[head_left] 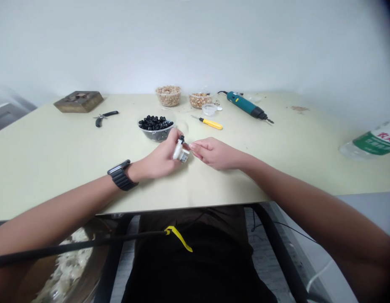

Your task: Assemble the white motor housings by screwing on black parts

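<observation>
If the left hand (161,163) relaxes its gripping fingers, the small white part (177,152) could drop onto the table (217,187) below. A clear bowl (155,136) lies at its eleven o'clock. It has a black tip (181,138) at twelve, a greyish block (184,157) at five. The right hand (217,153) pinches its fingers together, on what I cannot tell.

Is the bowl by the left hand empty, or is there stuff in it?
Not empty: lots of black pieces are heaped inside the clear bowl.
</observation>
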The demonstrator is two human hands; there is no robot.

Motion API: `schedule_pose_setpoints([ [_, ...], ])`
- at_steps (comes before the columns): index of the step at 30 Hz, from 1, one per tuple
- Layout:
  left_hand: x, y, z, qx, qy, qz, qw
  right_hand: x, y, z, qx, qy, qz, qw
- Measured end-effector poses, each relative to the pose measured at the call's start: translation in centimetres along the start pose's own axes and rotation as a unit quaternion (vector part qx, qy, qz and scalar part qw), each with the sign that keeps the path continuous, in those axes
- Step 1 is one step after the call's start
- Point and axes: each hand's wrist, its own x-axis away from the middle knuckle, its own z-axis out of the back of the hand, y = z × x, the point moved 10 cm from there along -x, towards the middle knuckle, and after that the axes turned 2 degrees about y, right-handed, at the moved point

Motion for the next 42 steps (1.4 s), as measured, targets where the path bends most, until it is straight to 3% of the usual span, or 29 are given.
schedule_pose_setpoints([
  [4,-0.2,-0.8,0.0,0.03,0.003,0.033,0.999,0.3,-1.1,0.9,0.123,0.065,0.033,0.99],
  [9,-0.3,-0.9,-0.3,0.041,-0.001,0.034,0.999,0.8,-0.9,1.1,0.289,0.088,0.005,0.953],
  [15,-0.2,-0.3,-0.3,-0.006,0.002,-0.013,1.0,0.5,-0.6,0.5,0.148,0.068,0.028,0.986],
  [21,-0.1,-0.6,-0.5,-0.032,0.004,-0.044,0.998,-0.2,-0.3,0.2,0.048,0.035,0.048,0.997],
  [27,0.1,-0.3,-0.4,-0.032,0.023,-0.065,0.997,0.2,0.4,-1.0,-0.078,-0.02,-0.024,0.996],
  [31,-0.1,-1.1,-0.1,0.038,0.027,-0.026,0.999,0.5,0.7,-0.9,-0.126,-0.002,-0.075,0.989],
  [37,-0.2,-3.3,0.1,0.167,0.05,0.083,0.981,0.3,1.2,1.1,-0.109,0.009,-0.053,0.993],
  [39,-0.2,-3.3,0.2,0.176,0.06,0.092,0.978,0.2,1.3,1.8,-0.043,0.02,-0.026,0.999],
  [42,-0.1,-3.1,0.2,0.2,0.073,0.108,0.971,0.3,1.1,3.6,0.091,0.103,0.008,0.991],
])
